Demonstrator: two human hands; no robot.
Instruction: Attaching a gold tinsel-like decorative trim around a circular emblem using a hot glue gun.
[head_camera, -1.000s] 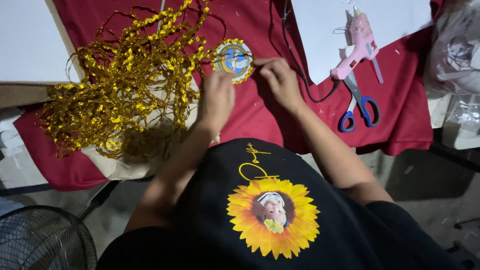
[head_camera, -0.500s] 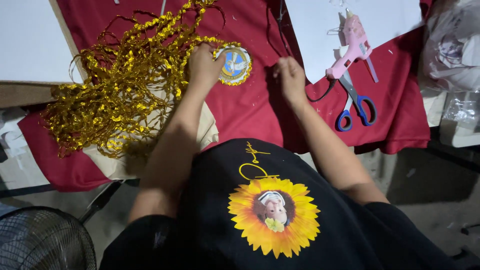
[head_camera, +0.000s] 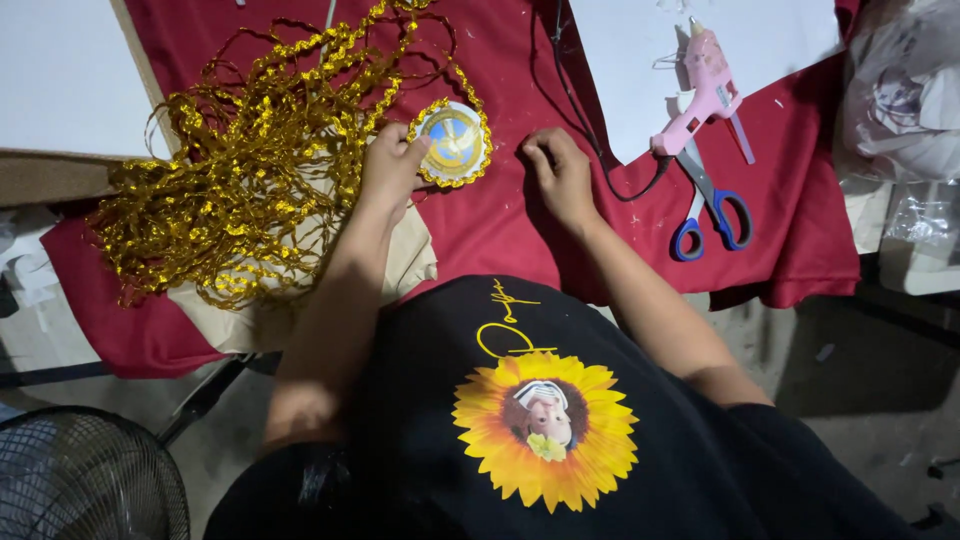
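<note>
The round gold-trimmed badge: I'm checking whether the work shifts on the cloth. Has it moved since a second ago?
No, barely. The round badge sits the same way from the pink glue gun on the red cloth; only the left hand came onto its edge.

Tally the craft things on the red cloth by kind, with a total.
Round gold-trimmed medallion, at the left hand: 1
Heap of gold trim: 1
Pink glue gun: 1
Blue-handled scissors: 1
Total: 4
The right hand rests on the red cloth.

Bright, even overhead light on the red cloth (head_camera: 500, 230); glints off gold trim (head_camera: 250, 170); dim floor; sharp focus
</note>
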